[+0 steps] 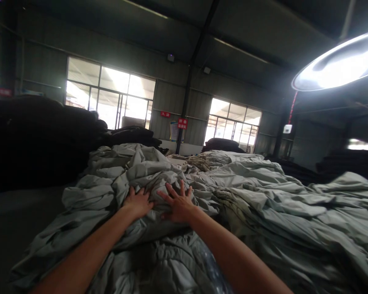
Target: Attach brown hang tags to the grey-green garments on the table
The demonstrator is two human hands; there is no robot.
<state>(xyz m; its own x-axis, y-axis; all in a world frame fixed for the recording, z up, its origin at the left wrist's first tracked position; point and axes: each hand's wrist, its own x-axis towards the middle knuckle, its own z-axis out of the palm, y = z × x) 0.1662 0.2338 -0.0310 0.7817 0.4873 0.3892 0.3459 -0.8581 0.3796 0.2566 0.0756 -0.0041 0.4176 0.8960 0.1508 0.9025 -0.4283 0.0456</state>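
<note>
Both hands [159,203] press flat on crumpled grey fabric [263,196]

Two bare hands, the left hand [138,203] and the right hand [178,205], lay on one heap of grey cloth [263,204]; two windows [110,96] and two red signs [182,123] stood behind
</note>
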